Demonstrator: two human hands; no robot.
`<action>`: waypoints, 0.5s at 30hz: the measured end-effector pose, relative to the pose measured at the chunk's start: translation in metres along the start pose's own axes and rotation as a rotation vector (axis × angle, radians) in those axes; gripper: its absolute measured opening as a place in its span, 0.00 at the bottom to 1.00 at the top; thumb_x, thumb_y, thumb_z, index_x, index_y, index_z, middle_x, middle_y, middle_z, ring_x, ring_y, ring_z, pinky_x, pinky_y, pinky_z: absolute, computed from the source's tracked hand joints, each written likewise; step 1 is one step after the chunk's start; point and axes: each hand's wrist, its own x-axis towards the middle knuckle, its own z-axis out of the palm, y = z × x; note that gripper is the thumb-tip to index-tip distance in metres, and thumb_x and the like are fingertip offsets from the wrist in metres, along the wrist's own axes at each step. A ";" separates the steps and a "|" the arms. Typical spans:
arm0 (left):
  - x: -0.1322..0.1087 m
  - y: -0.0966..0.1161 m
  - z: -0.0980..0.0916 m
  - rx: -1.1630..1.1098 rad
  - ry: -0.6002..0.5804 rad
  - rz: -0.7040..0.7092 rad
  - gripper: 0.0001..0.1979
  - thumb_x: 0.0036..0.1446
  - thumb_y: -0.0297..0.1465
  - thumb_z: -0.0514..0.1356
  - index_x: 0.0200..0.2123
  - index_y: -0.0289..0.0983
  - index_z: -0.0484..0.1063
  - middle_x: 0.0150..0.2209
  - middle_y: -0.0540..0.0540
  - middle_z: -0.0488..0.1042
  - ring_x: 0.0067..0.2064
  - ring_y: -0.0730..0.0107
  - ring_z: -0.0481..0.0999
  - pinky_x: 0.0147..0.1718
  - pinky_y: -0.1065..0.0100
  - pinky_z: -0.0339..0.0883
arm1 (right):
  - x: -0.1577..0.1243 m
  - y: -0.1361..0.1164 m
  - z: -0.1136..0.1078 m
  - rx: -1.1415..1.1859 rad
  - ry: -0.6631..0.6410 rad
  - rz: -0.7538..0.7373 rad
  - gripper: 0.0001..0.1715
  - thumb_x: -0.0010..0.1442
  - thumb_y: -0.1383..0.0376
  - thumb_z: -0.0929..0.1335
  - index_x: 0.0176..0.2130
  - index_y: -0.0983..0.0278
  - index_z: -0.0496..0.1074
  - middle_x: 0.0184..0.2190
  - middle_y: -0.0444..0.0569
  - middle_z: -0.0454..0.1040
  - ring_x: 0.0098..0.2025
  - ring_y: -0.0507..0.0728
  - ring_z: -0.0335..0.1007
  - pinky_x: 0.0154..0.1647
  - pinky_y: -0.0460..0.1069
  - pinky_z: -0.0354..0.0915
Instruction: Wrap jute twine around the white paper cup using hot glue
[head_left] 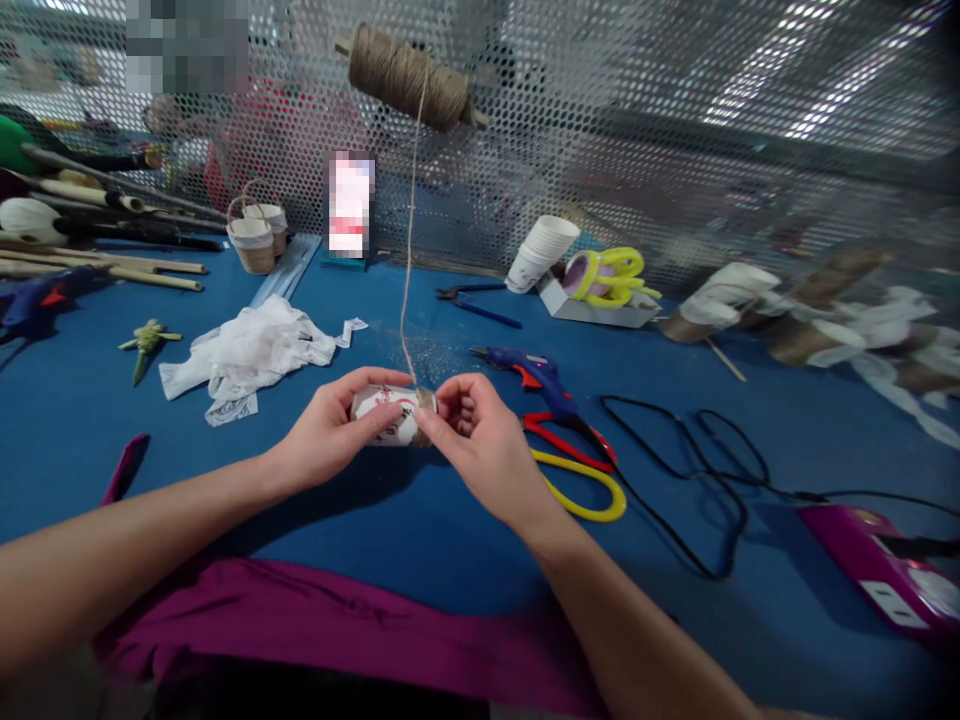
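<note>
Head view: left hand (330, 425) curled round white printed paper cup (379, 408), cup on its side, held above worktop (427, 530) between both hands. Right hand (486, 430) with thumb pressed to twine-wrapped end of cup, other fingers loosely bent. Twine (409, 250) rises from cup to spool (390, 75) near perforated panel (600, 130). Glue gun (547, 382) and red and yellow handle loops (616, 497) on worktop beside right hand.
</note>
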 end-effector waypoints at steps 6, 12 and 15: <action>-0.003 0.003 0.003 0.120 -0.032 0.049 0.15 0.54 0.31 0.58 0.45 0.31 0.69 0.35 0.44 0.76 0.30 0.75 0.74 0.30 0.75 0.69 | 0.003 0.001 -0.003 0.065 0.095 0.091 0.16 0.54 0.53 0.66 0.32 0.61 0.59 0.24 0.42 0.64 0.25 0.50 0.61 0.26 0.48 0.61; -0.003 0.003 0.002 0.118 -0.030 0.066 0.16 0.55 0.33 0.58 0.46 0.32 0.68 0.37 0.44 0.75 0.32 0.74 0.74 0.32 0.75 0.69 | 0.002 0.002 -0.003 0.038 0.043 0.066 0.16 0.52 0.55 0.68 0.33 0.62 0.61 0.25 0.41 0.63 0.26 0.50 0.61 0.27 0.47 0.61; -0.003 0.003 0.002 0.144 -0.061 0.099 0.16 0.55 0.31 0.58 0.47 0.32 0.67 0.38 0.44 0.75 0.33 0.74 0.74 0.32 0.75 0.69 | 0.004 0.005 -0.004 0.048 0.153 0.060 0.16 0.55 0.53 0.66 0.32 0.62 0.62 0.23 0.42 0.64 0.25 0.50 0.62 0.26 0.47 0.61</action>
